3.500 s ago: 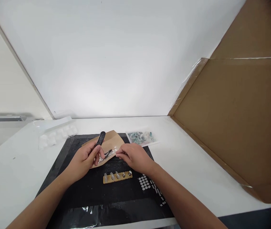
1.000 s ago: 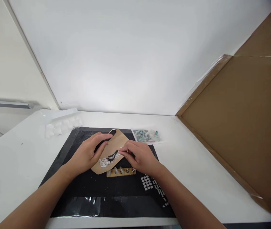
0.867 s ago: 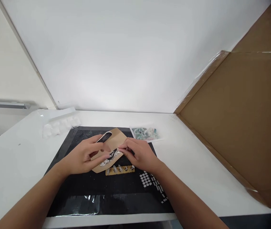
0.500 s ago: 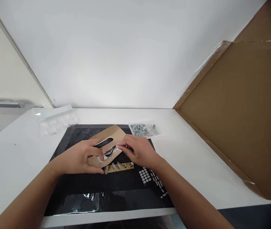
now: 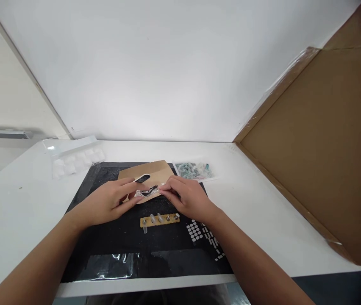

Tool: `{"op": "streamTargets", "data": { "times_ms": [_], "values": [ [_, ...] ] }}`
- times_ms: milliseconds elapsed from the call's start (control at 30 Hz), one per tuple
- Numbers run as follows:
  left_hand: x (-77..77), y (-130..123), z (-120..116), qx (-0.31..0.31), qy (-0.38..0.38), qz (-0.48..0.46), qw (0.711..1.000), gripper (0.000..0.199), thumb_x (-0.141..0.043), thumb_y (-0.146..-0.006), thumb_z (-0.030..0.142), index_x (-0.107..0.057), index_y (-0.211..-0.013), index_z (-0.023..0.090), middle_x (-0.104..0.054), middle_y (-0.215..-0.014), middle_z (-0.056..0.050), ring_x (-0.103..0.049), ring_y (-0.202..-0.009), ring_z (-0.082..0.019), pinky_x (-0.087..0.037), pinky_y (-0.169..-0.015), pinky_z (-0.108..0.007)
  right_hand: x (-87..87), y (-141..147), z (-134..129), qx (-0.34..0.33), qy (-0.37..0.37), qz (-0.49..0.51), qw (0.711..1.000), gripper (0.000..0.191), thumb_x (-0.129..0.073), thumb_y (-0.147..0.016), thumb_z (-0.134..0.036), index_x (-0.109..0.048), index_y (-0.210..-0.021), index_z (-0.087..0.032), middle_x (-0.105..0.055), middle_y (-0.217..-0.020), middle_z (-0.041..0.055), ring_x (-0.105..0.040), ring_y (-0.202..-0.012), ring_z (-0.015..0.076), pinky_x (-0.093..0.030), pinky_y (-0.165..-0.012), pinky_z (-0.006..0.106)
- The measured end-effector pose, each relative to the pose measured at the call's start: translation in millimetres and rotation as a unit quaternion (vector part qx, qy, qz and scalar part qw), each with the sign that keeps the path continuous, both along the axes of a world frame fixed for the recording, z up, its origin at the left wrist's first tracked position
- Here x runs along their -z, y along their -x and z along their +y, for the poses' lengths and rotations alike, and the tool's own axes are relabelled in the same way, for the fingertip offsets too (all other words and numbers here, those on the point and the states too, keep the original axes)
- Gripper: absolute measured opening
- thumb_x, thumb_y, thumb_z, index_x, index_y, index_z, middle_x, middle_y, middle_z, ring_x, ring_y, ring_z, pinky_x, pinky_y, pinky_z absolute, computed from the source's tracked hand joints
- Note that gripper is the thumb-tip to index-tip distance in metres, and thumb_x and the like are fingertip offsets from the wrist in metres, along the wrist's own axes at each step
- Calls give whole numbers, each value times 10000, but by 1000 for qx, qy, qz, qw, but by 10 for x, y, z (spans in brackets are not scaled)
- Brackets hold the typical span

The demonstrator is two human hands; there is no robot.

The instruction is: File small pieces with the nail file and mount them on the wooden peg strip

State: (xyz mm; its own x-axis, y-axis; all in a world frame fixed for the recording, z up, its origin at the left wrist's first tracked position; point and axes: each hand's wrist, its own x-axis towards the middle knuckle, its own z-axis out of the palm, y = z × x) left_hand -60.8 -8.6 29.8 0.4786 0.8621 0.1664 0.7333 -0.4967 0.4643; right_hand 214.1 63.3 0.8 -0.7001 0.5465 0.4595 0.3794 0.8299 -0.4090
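Observation:
A brown card [image 5: 161, 170] with an oval slot lies on the black mat [image 5: 113, 241], a crumpled black-and-white patch [image 5: 149, 192] on its near part. My left hand [image 5: 112, 199] is closed on the card's left side, fingers and thumb at the patch. With fingertips pinched together, my right hand [image 5: 188, 195] is at the patch's right end; what they hold is too small to make out. Closer to me, a yellow-brown strip [image 5: 159, 220] carries several small pegs, some topped with clear nail tips. One clear nail tip [image 5: 145, 229] juts from the strip's left end.
A bag of teal and clear pieces [image 5: 195, 170] lies behind the mat's right corner. White oval stickers [image 5: 195, 231] are near my right forearm. Clear packaging [image 5: 77, 161] sits at the back left, and a cardboard panel [image 5: 314, 161] stands on the right.
The brown card has moved away from me, up off the strip, and lies flatter. Both hands have moved with it; my left thumb has left the strip and come to the patch.

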Motion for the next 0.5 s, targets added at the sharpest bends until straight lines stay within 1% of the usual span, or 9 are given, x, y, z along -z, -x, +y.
{"op": "streamTargets", "data": {
  "times_ms": [67, 133, 200, 267, 300, 333, 400, 433, 500],
  "values": [
    [37, -21, -12, -11, -2, -25, 1000, 397, -407, -1089, 350, -567, -1449, 303, -732, -1207, -54, -710, -1048, -222, -557, -911, -306, 16, -1, 2, 1, 7, 4, 1000, 160, -551, -1072, -333, -640, -1004, -218, -720, -924, 24, -671, -824, 159, -458, -707, 272],
    [89, -31, -22, -45, -12, -55, 997, 424, -380, -1102, 348, -469, -1514, 303, -668, -1383, -56, -675, -1204, -232, -536, -1018, -336, 31, 9, -4, -1, 12, 19, 1000, 158, -552, -1072, -328, -638, -1000, -217, -716, -919, 26, -667, -833, 162, -471, -726, 277],
    [135, -36, -24, -94, -31, -71, 993, 431, -396, -1101, 359, -415, -1518, 255, -619, -1440, -84, -620, -1308, -244, -511, -1075, -359, 44, 33, -21, -3, 10, 47, 999, 146, -559, -1069, -313, -638, -995, -214, -706, -892, 28, -661, -829, 164, -481, -733, 280],
    [155, -48, -15, -128, -50, -67, 988, 393, -399, -1098, 368, -443, -1448, 195, -623, -1388, -119, -569, -1362, -266, -490, -1100, -390, 58, 72, -44, -2, 2, 86, 996, 128, -572, -1062, -292, -641, -990, -214, -694, -859, 27, -651, -802, 160, -486, -719, 279],
    [153, -60, -8, -135, -51, -61, 988, 359, -390, -1098, 375, -477, -1388, 183, -645, -1322, -123, -588, -1326, -274, -505, -1065, -395, 65, 96, -55, -2, -3, 106, 994, 113, -577, -1058, -280, -643, -992, -215, -691, -850, 27, -645, -784, 156, -489, -706, 276],
    [143, -78, 0, -139, -46, -55, 988, 322, -379, -1098, 385, -520, -1306, 185, -671, -1232, -115, -637, -1232, -277, -531, -991, -388, 73, 121, -65, -1, -10, 125, 992, 97, -582, -1054, -267, -644, -999, -217, -691, -848, 26, -641, -766, 151, -493, -693, 273],
    [111, -130, 8, -142, -24, -54, 988, 290, -360, -1098, 401, -577, -1116, 209, -693, -1017, -67, -698, -925, -243, -535, -786, -342, 88, 172, -76, 4, -27, 159, 987, 62, -590, -1045, -241, -640, -1015, -223, -694, -852, 24, -637, -740, 142, -501, -670, 265],
    [95, -164, 8, -142, -18, -55, 988, 308, -357, -1097, 402, -586, -1004, 218, -674, -889, -36, -672, -784, -218, -505, -708, -322, 95, 197, -77, 11, -39, 174, 984, 45, -596, -1039, -229, -636, -1018, -226, -693, -847, 20, -636, -727, 139, -504, -659, 261],
    [74, -240, -3, -134, -14, -85, 987, 333, -381, -1096, 379, -612, -914, 223, -637, -753, -1, -639, -723, -190, -490, -709, -303, 101, 244, -69, 34, -67, 198, 977, 29, -612, -1026, -210, -625, -1009, -230, -690, -831, 14, -638, -713, 136, -505, -639, 258]
  ]
}}
